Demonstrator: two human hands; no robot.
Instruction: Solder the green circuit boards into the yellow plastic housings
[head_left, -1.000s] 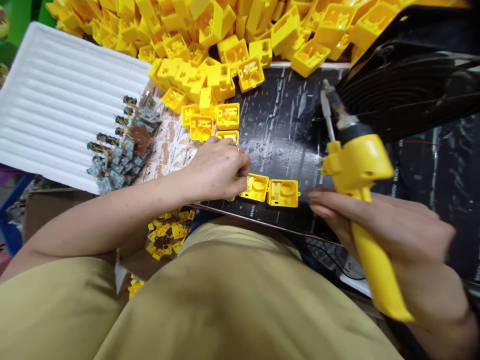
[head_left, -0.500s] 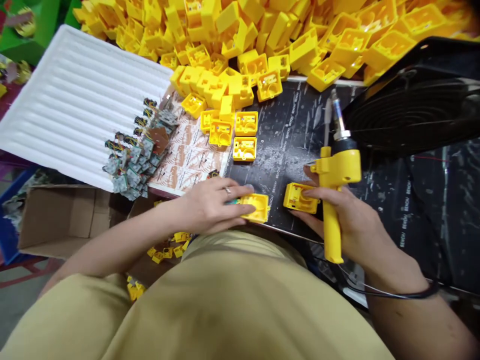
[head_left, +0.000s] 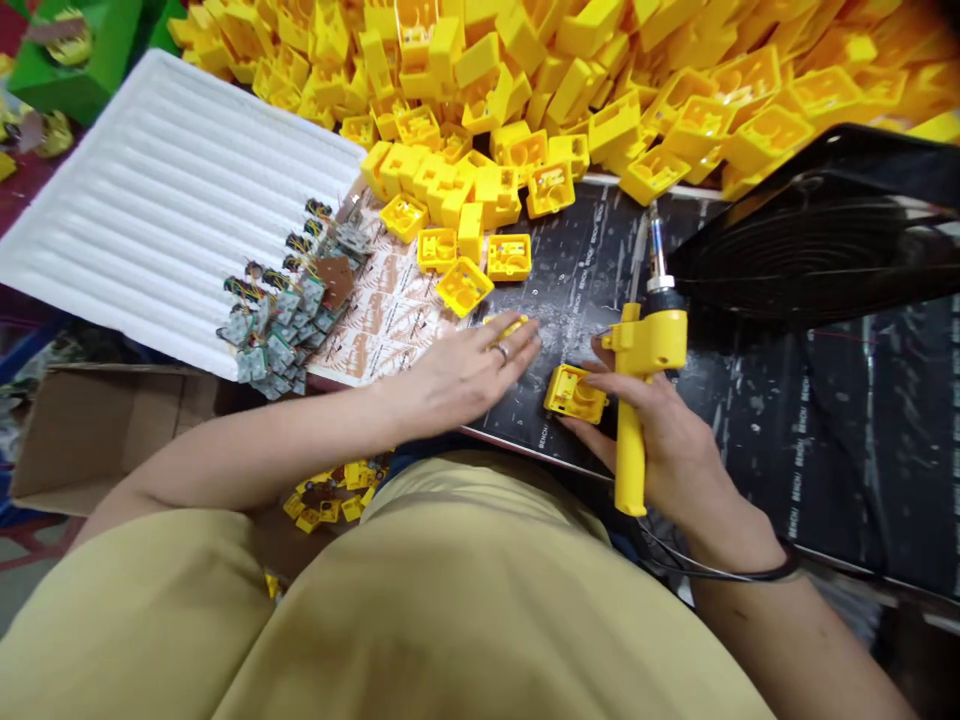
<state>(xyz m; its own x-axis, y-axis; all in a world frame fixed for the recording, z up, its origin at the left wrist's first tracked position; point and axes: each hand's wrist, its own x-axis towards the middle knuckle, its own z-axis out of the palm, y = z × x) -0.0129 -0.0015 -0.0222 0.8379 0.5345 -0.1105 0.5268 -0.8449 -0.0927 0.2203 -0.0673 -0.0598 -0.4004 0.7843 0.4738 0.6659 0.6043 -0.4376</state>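
Note:
My left hand (head_left: 469, 372) lies palm down at the bench's near edge, fingers stretched over a yellow plastic housing (head_left: 508, 324) that they mostly cover. A ring is on one finger. In my right hand (head_left: 667, 435) is a yellow soldering gun (head_left: 646, 342), its metal tip pointing away from me. The thumb and fingers of that same hand also grip the sides of another open yellow housing (head_left: 575, 393) on the bench. Beyond my left hand lie a tilted housing (head_left: 464, 287) and an upright-facing one (head_left: 509, 258).
A large heap of yellow housings (head_left: 480, 70) fills the back. Wired circuit boards (head_left: 289, 325) are piled beside a white foam sheet (head_left: 180, 190). A black fan-like unit (head_left: 817, 230) stands right. A cardboard box (head_left: 97, 430) is below left, and loose yellow parts (head_left: 330, 500) lie below the bench edge.
My left hand has moved away from me, off the housing near the bench edge and onto one farther in. One nearby housing has turned askew. My right hand shifted slightly left with the gun.

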